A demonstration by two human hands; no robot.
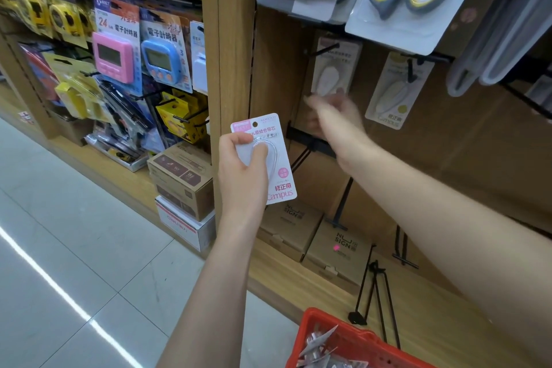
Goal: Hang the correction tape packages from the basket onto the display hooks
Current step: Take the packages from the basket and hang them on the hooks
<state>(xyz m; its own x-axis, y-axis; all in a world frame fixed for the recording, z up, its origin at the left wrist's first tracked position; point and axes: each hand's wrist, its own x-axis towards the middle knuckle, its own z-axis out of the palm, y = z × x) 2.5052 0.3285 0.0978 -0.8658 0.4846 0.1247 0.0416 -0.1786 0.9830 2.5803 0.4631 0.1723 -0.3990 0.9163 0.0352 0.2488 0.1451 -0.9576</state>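
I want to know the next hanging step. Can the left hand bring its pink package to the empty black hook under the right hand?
Probably yes. The left hand holds the pink package just left of the empty black hook, with nothing between them. The blurred right hand is above it, near the hanging white package.

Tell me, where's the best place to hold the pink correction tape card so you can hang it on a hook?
Probably by its lower half, coming from the left edge, much as the left hand holds the pink correction tape package now. The card is flat and upright, and its hang hole sits at the top, so fingers kept low on the blister bump leave that hole free for a display hook.
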